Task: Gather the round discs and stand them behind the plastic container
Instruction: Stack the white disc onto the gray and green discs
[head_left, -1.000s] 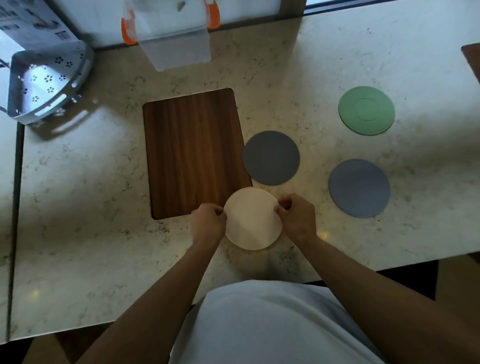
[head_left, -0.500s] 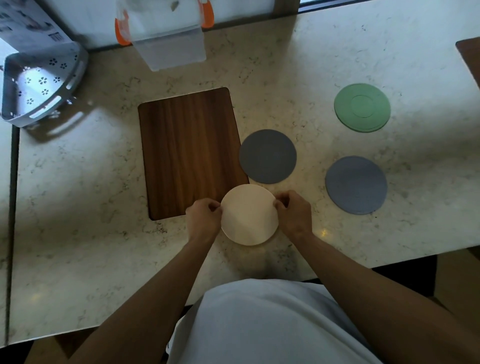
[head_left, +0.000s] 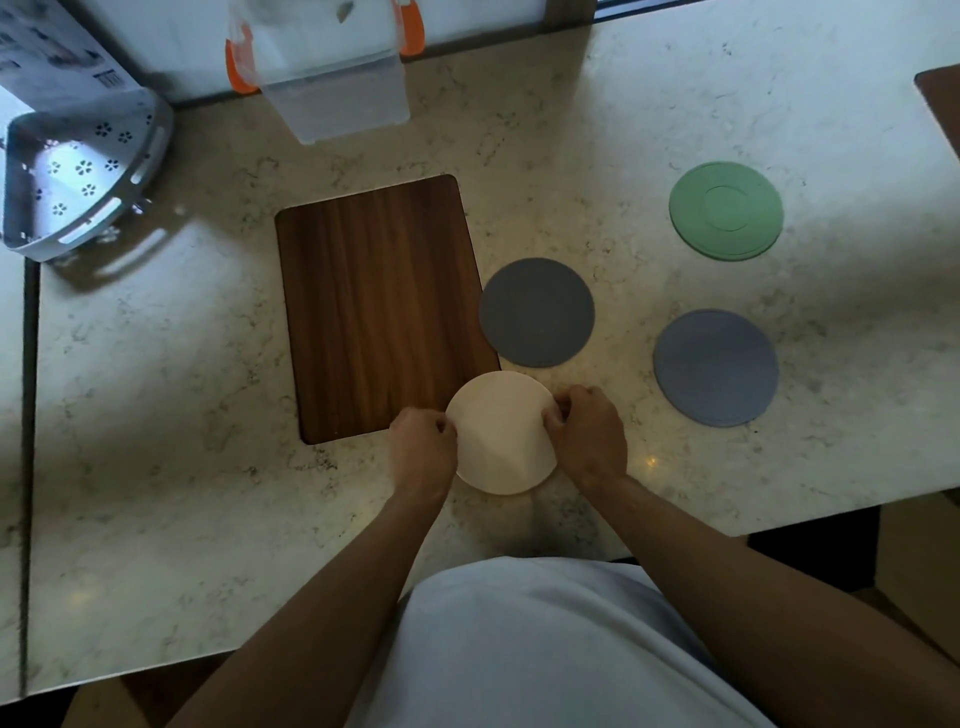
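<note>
A cream round disc (head_left: 501, 434) lies near the counter's front edge, overlapping the lower right corner of a wooden board. My left hand (head_left: 423, 449) pinches its left rim and my right hand (head_left: 589, 434) pinches its right rim. A dark grey disc (head_left: 536, 313) lies flat just beyond it. Further right a blue-grey disc (head_left: 716, 368) and a green disc (head_left: 725, 210) also lie flat. The clear plastic container (head_left: 337, 83) with orange clips stands at the back of the counter.
A dark wooden board (head_left: 379, 301) lies left of the discs. A white perforated corner rack (head_left: 78, 176) sits at the back left beside a cardboard box (head_left: 47, 62). Another brown board's corner (head_left: 940, 98) shows at the right edge. The counter (head_left: 156, 441) is pale marble.
Both hands have kept their hold on the cream disc. Disc and hands have stayed almost where they were; the view has shifted slightly.
</note>
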